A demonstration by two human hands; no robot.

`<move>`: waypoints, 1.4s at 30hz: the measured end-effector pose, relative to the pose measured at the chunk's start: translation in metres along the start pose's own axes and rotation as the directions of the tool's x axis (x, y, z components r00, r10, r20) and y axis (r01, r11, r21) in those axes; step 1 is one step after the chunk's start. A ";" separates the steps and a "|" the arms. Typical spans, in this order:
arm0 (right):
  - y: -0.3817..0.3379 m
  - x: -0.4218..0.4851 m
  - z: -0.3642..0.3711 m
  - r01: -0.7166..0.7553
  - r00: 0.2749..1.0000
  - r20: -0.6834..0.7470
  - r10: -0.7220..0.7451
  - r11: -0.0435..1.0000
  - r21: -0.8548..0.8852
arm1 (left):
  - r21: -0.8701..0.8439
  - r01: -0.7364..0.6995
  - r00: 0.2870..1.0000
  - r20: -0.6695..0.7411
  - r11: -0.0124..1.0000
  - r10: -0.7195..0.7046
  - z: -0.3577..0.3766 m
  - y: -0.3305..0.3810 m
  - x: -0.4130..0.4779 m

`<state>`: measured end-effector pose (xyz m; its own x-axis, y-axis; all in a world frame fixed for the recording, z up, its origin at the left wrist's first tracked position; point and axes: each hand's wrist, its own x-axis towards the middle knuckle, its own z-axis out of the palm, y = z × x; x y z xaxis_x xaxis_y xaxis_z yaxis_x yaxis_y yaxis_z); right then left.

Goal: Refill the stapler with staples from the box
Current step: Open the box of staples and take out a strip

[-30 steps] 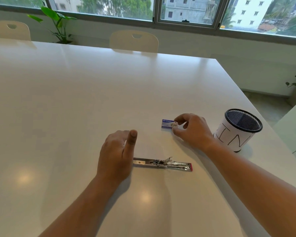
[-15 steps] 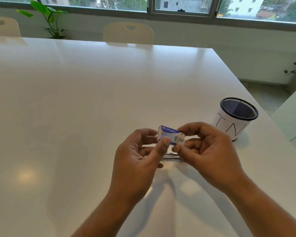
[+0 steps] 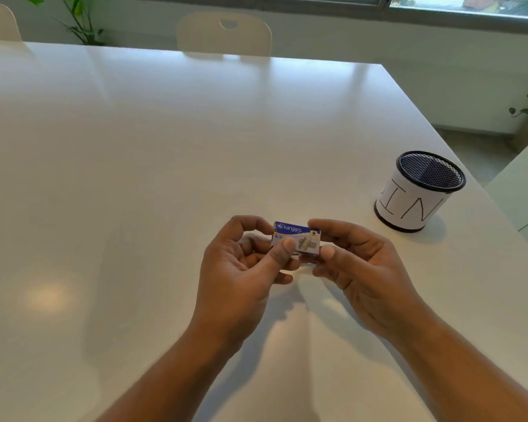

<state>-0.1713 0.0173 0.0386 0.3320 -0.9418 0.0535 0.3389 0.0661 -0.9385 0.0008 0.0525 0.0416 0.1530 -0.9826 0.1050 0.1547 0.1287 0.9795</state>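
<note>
A small blue-and-white staple box (image 3: 297, 237) is held above the white table (image 3: 134, 178), its printed face toward me. My left hand (image 3: 244, 269) pinches its left end between thumb and fingers. My right hand (image 3: 357, 263) grips its right end the same way. The stapler is almost wholly hidden behind my hands; only a sliver of metal (image 3: 310, 263) shows just below the box.
A black mesh cup (image 3: 418, 193) wrapped in white paper with handwritten letters stands to the right, near the table's right edge. Two pale chairs (image 3: 224, 33) and a potted plant (image 3: 80, 22) are beyond the far edge.
My right hand lifted the box off the table and brought it toward me. My left hand came up from beside the stapler and took the box's left end. The stapler became covered.
</note>
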 end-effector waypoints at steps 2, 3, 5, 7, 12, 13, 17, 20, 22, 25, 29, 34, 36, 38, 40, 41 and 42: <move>0.002 0.001 -0.001 -0.039 0.999 0.011 0.038 0.995 0.086 | -0.052 0.028 1.000 -0.001 0.998 -0.028 0.000 0.000 0.000; 0.003 0.001 -0.001 -0.047 0.999 0.016 0.045 0.993 0.105 | -0.082 0.046 0.999 -0.002 0.996 -0.047 0.001 -0.001 -0.001; 0.004 0.001 -0.002 -0.055 0.998 0.028 0.052 0.992 0.116 | -0.132 0.085 0.996 -0.007 0.988 -0.087 0.002 -0.001 -0.002; 0.004 0.000 -0.001 -0.062 0.998 0.038 0.057 0.989 0.135 | -0.165 0.113 0.993 -0.016 0.980 -0.117 0.003 -0.002 -0.003; 0.006 0.002 -0.004 -0.105 0.993 0.072 0.091 0.971 0.216 | -0.171 0.124 0.992 -0.010 0.977 -0.127 0.004 -0.002 -0.005; 0.006 0.002 -0.004 -0.115 0.992 0.075 0.101 0.966 0.230 | -0.142 0.121 0.993 0.006 0.982 -0.122 0.004 -0.002 -0.004; 0.005 0.002 -0.003 -0.094 0.995 0.041 0.088 0.982 0.162 | -0.098 0.126 0.991 0.056 0.987 -0.121 0.001 -0.002 -0.001; 0.005 -0.001 0.001 -0.027 1.000 0.007 0.027 0.997 0.074 | -0.118 0.134 0.989 0.073 0.984 -0.126 0.000 -0.002 0.000; 0.006 -0.003 0.005 0.002 1.000 -0.012 -0.001 0.999 0.035 | -0.129 0.135 0.989 0.082 0.982 -0.125 0.000 -0.002 0.000; 0.007 -0.004 0.007 0.017 0.999 -0.043 -0.018 0.999 -0.029 | -0.159 0.157 0.986 0.085 0.975 -0.145 -0.001 0.000 0.001; 0.007 -0.006 0.012 0.077 0.995 -0.049 -0.083 0.992 -0.103 | -0.128 0.156 0.988 0.021 0.979 -0.154 0.001 -0.004 0.000; -0.003 -0.007 0.011 0.013 0.999 0.049 -0.006 0.989 -0.145 | 0.003 0.091 0.995 -0.030 0.996 -0.091 -0.001 -0.003 0.000; -0.007 -0.005 0.007 -0.042 0.999 0.021 0.045 0.994 -0.105 | 0.140 0.033 0.997 0.066 0.990 -0.043 -0.005 0.000 0.002; -0.009 -0.005 0.007 -0.075 0.997 -0.015 0.074 0.994 -0.074 | 0.284 -0.030 0.974 0.222 0.958 -0.035 -0.008 0.001 0.002; -0.010 -0.005 0.009 -0.096 0.995 -0.003 0.096 0.993 -0.072 | 0.458 -0.114 0.930 0.360 0.882 -0.067 -0.009 0.001 0.000; -0.010 -0.006 0.010 -0.097 0.995 0.010 0.098 0.990 -0.100 | 0.521 -0.149 0.913 0.400 0.840 -0.086 -0.009 0.001 -0.002; -0.009 -0.006 0.011 -0.093 0.995 0.018 0.096 0.986 -0.138 | 0.552 -0.165 0.904 0.416 0.817 -0.098 -0.008 0.002 -0.003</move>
<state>-0.1671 0.0263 0.0509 0.3789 -0.9249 -0.0311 0.1822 0.1075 -0.9774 0.0079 0.0568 0.0415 -0.2832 -0.9565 0.0699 -0.4382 0.1939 0.8777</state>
